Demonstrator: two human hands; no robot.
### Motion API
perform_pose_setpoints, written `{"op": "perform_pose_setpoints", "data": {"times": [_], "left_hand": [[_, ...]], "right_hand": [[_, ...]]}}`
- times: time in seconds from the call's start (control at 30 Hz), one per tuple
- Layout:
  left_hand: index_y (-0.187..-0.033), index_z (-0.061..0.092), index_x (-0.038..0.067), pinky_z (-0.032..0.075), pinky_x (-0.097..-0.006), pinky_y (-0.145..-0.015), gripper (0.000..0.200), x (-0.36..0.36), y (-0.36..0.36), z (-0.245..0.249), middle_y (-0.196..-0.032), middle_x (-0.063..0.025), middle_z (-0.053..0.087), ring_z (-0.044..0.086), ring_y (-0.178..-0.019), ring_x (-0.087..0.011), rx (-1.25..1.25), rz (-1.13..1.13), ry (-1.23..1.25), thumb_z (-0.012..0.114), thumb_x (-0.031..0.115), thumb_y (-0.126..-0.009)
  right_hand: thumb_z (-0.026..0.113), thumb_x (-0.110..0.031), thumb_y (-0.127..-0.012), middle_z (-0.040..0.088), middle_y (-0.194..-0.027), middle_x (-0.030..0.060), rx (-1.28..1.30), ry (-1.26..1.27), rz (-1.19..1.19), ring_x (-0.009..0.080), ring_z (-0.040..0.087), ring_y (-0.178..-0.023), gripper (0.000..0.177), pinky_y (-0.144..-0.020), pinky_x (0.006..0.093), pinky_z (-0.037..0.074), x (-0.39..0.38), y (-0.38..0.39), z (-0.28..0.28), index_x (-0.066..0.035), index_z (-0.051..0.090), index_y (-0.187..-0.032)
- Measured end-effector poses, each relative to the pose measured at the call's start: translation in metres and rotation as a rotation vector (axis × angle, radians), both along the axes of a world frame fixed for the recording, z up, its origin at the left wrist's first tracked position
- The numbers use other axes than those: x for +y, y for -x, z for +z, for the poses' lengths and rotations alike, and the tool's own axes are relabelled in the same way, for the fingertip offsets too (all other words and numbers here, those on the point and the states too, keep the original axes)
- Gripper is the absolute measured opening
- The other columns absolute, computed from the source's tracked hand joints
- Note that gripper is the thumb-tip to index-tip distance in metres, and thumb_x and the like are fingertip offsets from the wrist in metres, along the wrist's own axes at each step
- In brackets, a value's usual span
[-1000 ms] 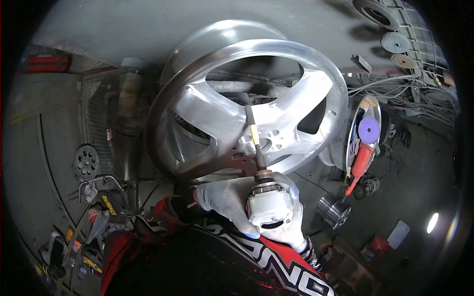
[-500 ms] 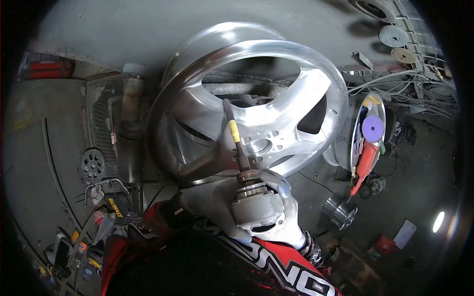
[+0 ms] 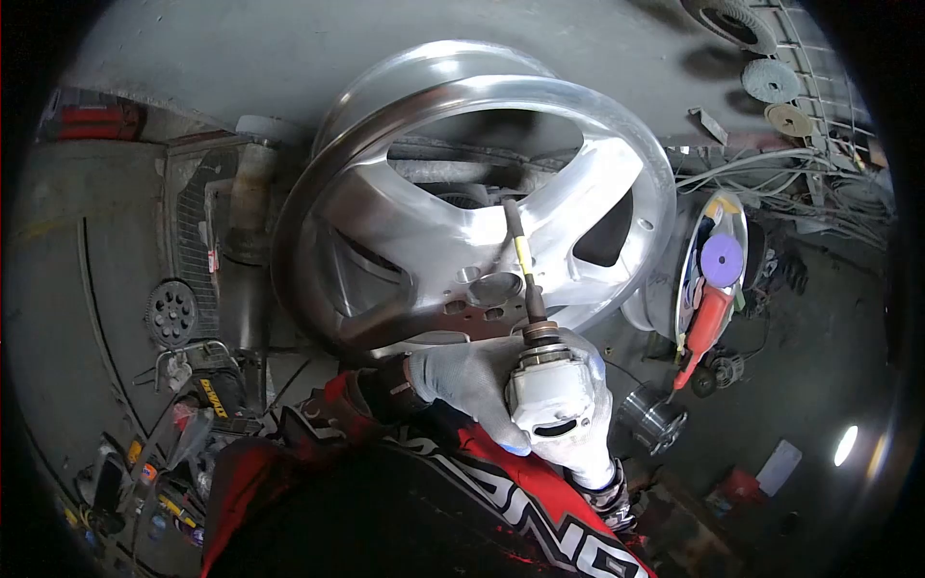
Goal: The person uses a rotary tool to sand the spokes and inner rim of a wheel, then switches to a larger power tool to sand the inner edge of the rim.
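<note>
A large shiny metal wheel rim (image 3: pixel 617 183) with broad spokes stands tilted in front of me. Both hands wear light grey gloves and are wrapped round a power tool (image 3: pixel 547 395) with a white-grey head. My left hand (image 3: pixel 472 380) grips its left side, and my right hand (image 3: pixel 593 414) its right side, partly hidden by the tool. From the tool a thin shaft (image 3: pixel 523 252) with a yellow band reaches up, its dark tip over a spoke just above the hub hole.
At right, another rim (image 3: pixel 734 217) holds a red tool (image 3: pixel 708 323) and a purple disc (image 3: pixel 721 260). Cables (image 3: pixel 771 173) run along the upper right. A metal cylinder (image 3: pixel 653 419) lies lower right. Assorted tools and a DeWalt item (image 3: pixel 214 398) lie lower left.
Both hands and the tool have moved right and slightly down. The shaft's tip has shifted right across the spokes towards the upper right one. The camera view has shifted slightly.
</note>
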State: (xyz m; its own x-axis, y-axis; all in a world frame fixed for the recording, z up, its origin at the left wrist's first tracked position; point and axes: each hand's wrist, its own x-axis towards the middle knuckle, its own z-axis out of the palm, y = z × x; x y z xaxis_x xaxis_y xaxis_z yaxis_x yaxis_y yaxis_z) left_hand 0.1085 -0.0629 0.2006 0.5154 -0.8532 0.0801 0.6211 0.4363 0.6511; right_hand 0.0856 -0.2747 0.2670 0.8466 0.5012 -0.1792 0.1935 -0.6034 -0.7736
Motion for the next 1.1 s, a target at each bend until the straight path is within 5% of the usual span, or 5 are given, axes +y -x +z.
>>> {"op": "perform_pose_setpoints", "data": {"times": [0.4, 0.7, 0.77, 0.87, 1.1], "left_hand": [[-0.14, 0.055, 0.003, 0.049, -0.0356, -0.102, 0.081, 0.03, 0.029, -0.004, -0.121, -0.0075, 0.068, 0.062, -0.112, -0.0178, 0.07, 0.124, -0.031, 0.092, 0.01, -0.068], [-0.138, 0.058, 0.006, 0.05, -0.0361, -0.105, 0.082, 0.044, 0.029, 0.007, -0.131, -0.0087, 0.064, 0.06, -0.121, -0.0186, -0.323, 0.3, -0.324, 0.096, 0.013, -0.066], [-0.134, 0.06, 0.005, 0.05, -0.0362, -0.104, 0.076, 0.038, 0.033, 0.006, -0.13, -0.0086, 0.064, 0.06, -0.12, -0.0184, -0.192, 0.293, -0.302, 0.096, 0.018, -0.068], [-0.14, 0.053, 0.004, 0.05, -0.0345, -0.102, 0.078, 0.024, 0.028, 0.013, -0.119, -0.0062, 0.067, 0.063, -0.112, -0.017, 0.008, 0.235, -0.169, 0.089, 0.01, -0.071], [-0.141, 0.052, 0.004, 0.049, -0.0368, -0.104, 0.078, -0.018, 0.015, -0.008, -0.121, -0.0065, 0.067, 0.062, -0.115, -0.0181, -0.048, 0.301, 0.076, 0.087, 0.004, -0.071]], "right_hand": [[0.094, -0.027, -0.07, 0.066, -0.125, 0.0202, 0.191, -0.117, -0.028, 0.0377, 0.07, -0.109, 0.084, -0.092, 0.0453, 0.057, 0.031, 0.009, -0.002, -0.006, 0.052, -0.14], [0.094, -0.027, -0.068, 0.062, -0.133, 0.0226, 0.264, -0.194, -0.041, 0.04, 0.063, -0.122, 0.087, -0.102, 0.0456, 0.053, 0.034, 0.005, -0.009, -0.003, 0.051, -0.14], [0.095, -0.028, -0.067, 0.061, -0.133, 0.0239, 0.098, -0.033, 0.138, 0.0402, 0.064, -0.122, 0.09, -0.103, 0.0465, 0.052, 0.025, 0.004, -0.017, -0.002, 0.05, -0.141], [0.095, -0.03, -0.067, 0.061, -0.134, 0.0248, 0.145, -0.102, 0.044, 0.0409, 0.063, -0.123, 0.093, -0.103, 0.0477, 0.052, 0.012, 0.007, -0.018, -0.002, 0.047, -0.142], [0.095, -0.033, -0.068, 0.066, -0.128, 0.0217, 0.249, -0.232, -0.045, 0.0335, 0.071, -0.112, 0.096, -0.096, 0.0432, 0.056, -0.016, -0.008, -0.015, -0.002, 0.044, -0.144]]}}
